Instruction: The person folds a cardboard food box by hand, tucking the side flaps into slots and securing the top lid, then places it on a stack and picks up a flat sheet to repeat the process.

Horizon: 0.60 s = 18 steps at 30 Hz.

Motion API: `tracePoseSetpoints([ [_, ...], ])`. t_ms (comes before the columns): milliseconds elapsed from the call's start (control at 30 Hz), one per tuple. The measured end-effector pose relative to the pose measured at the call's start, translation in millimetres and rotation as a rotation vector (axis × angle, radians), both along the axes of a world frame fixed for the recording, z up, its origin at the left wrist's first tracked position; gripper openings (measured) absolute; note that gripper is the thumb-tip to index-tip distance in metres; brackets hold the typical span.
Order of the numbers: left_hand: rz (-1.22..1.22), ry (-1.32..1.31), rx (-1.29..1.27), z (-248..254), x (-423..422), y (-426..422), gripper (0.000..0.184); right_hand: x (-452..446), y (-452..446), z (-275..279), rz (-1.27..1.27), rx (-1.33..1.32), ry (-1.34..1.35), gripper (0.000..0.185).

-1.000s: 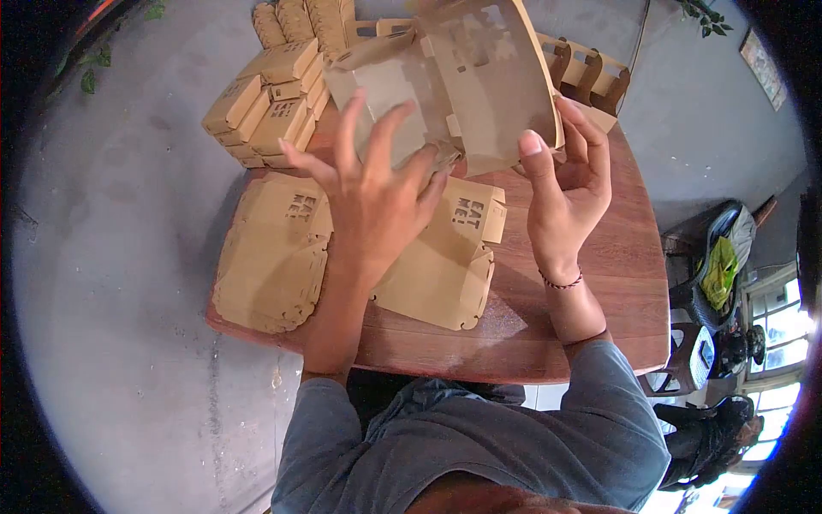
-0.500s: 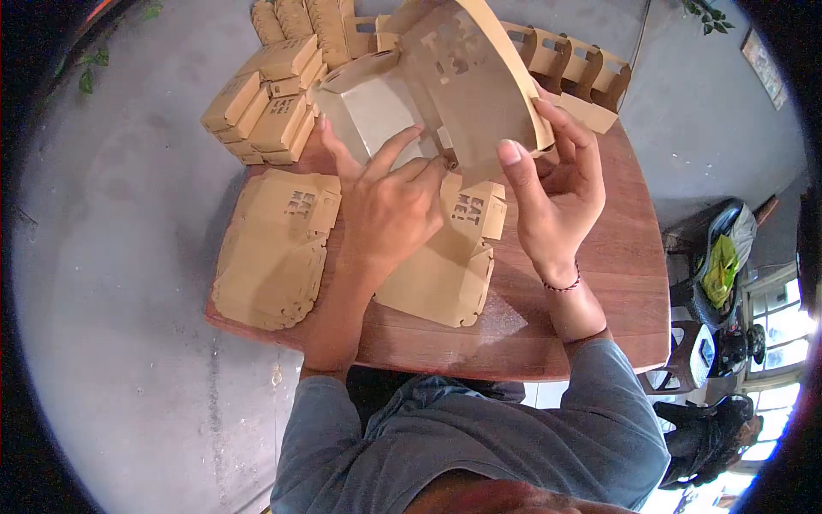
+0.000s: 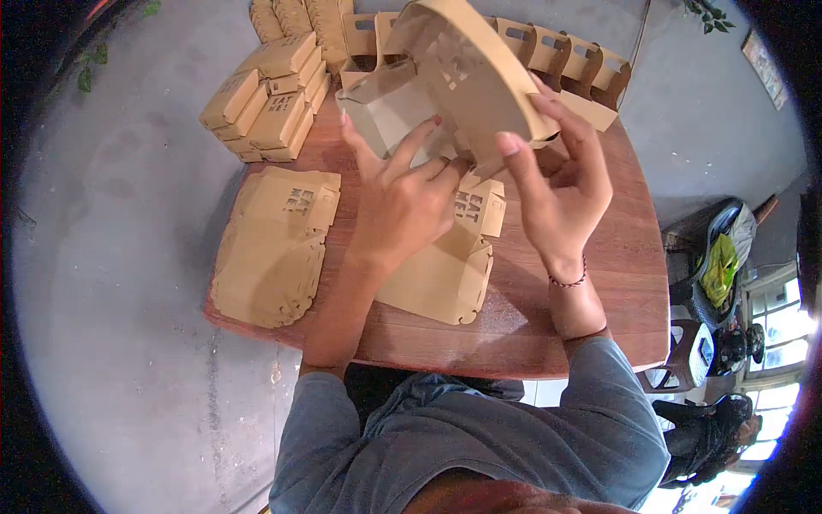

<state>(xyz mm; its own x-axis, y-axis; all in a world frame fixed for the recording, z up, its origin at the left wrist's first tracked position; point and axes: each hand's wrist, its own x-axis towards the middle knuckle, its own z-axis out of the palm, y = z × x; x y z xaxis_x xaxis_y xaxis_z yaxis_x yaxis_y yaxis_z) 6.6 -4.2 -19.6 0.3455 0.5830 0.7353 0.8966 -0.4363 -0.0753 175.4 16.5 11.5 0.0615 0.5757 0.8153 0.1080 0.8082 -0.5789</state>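
Note:
A partly folded brown cardboard box (image 3: 441, 73) is held up above the table, its lid raised and its pale inside facing me. My left hand (image 3: 402, 201) grips the box's near side, with the thumb outside and fingers reaching over into it. At the lid's right corner, my right hand (image 3: 565, 176) pinches the edge between thumb and fingers. Below lie flat cardboard box blanks with cut-out "EAT ME!" lettering: a left blank (image 3: 270, 248) and a right blank (image 3: 437, 278), the latter partly covered by my left hand and forearm.
Folded boxes (image 3: 278, 124) are stacked at the table's back left, beside nested cardboard pieces (image 3: 295, 21). A row of cardboard carriers with handle holes (image 3: 582, 60) lines the back. Chairs (image 3: 685, 355) stand right of the wooden table (image 3: 599, 283).
Both hands have shifted slightly right with the box. The lid has tilted more over the box, and the lettering on it is seen at a steeper angle. The blanks stay put.

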Motion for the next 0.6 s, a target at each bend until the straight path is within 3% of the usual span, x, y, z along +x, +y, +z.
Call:
tracePoseSetpoints([
  [67, 0.019, 0.024, 0.005, 5, 1, -6, 0.027, 9, 11, 1, -0.081, 0.087, -0.054, 0.044],
  [133, -0.006, -0.061, 0.078, 18, 3, -17, 0.045, 14, 14, 7, 0.020, -0.075, 0.144, 0.041],
  [167, -0.007, -0.060, 0.076, 22, 1, -19, 0.045, 17, 14, 11, 0.058, -0.136, 0.198, 0.038],
  [233, -0.139, -0.237, 0.266, 28, -11, -23, 0.070, 24, 18, 15, 0.072, -0.182, 0.250, 0.038],
  [267, -0.141, -0.236, 0.266, 26, -17, -15, 0.070, 27, 20, 16, 0.086, -0.225, 0.300, 0.038],
  [333, -0.371, -0.503, 0.519, 20, -32, 6, 0.087, 30, 22, 17, 0.091, -0.235, 0.319, 0.037],
  [367, -0.332, -0.418, 0.393, 20, -45, 3, 0.102, 31, 24, 17, 0.136, -0.233, 0.358, 0.036],
  [400, -0.331, -0.417, 0.394, 16, -43, 7, 0.102, 32, 25, 17, 0.181, -0.231, 0.397, 0.035],
  [467, -0.622, -1.010, 0.159, 6, -35, 18, 0.107, 32, 26, 15, 0.245, -0.228, 0.445, 0.036],
  [500, -0.732, -1.118, -0.065, 7, -36, 13, 0.105, 32, 27, 14, 0.306, -0.227, 0.491, 0.037],
  [533, -0.733, -1.119, -0.061, 4, -34, 9, 0.105, 30, 26, 14, 0.308, -0.224, 0.488, 0.037],
  [600, -0.978, -1.409, -0.440, -6, -30, 8, 0.094, 25, 24, 12, 0.411, -0.233, 0.526, 0.037],
])
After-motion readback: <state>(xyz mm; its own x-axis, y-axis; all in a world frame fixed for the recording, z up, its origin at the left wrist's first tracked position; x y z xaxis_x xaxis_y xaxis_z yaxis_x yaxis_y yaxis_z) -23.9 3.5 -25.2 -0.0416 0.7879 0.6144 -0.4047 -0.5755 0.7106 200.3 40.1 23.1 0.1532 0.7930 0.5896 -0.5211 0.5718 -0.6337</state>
